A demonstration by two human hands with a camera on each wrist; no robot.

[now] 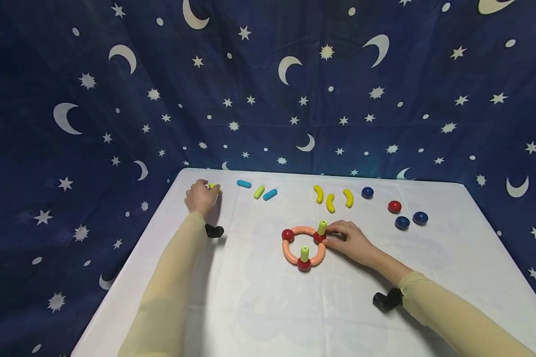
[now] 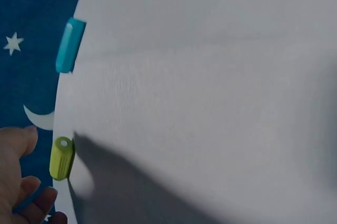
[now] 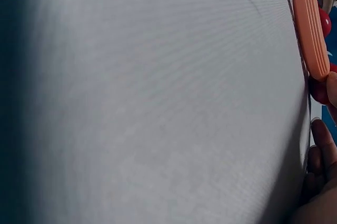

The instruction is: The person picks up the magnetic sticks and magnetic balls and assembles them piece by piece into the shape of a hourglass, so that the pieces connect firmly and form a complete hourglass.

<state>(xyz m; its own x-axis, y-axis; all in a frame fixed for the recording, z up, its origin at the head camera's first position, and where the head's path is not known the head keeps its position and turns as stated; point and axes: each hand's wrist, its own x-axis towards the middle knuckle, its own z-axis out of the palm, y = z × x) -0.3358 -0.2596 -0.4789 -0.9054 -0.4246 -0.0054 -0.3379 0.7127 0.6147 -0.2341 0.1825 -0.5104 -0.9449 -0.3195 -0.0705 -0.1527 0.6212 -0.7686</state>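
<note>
On the white table a ring of curved orange pieces (image 1: pixel 290 255) and red balls (image 1: pixel 303 264) lies flat. Two short green sticks (image 1: pixel 304 254) stand upright on two of the balls. My right hand (image 1: pixel 350 243) holds the ring's right-hand red ball (image 3: pixel 318 91) between thumb and fingers, beside an orange piece (image 3: pixel 311 32). At the far left, my left hand (image 1: pixel 201 198) reaches around another green stick (image 2: pixel 62 158). In the left wrist view its thumb and fingers are spread beside that stick, with a gap visible.
Blue sticks (image 1: pixel 270 194) and a green stick (image 1: pixel 259 192) lie along the back. Yellow curved pieces (image 1: pixel 330 203) are behind the ring. Blue balls (image 1: pixel 402 222) and a loose red ball (image 1: pixel 394 207) sit at the right. A starry curtain (image 1: pixel 268 89) hangs behind the table.
</note>
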